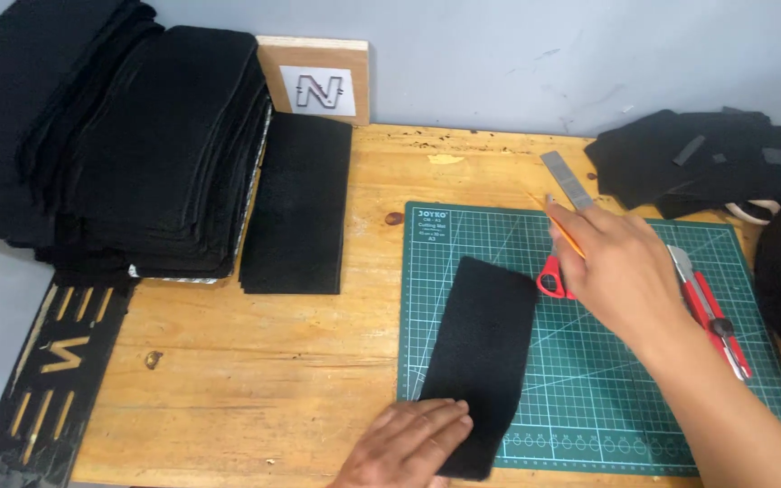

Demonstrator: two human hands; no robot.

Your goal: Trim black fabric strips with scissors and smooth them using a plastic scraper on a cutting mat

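Left hand (406,443) flat and open, pressing the near end of a thin, limp, light black fabric rectangle (484,357) at six o'clock on the green cutting mat (607,398), best pinned flat or pinched by an edge; right hand (621,267) at two o'clock, gripping a slim orange pencil (560,228).
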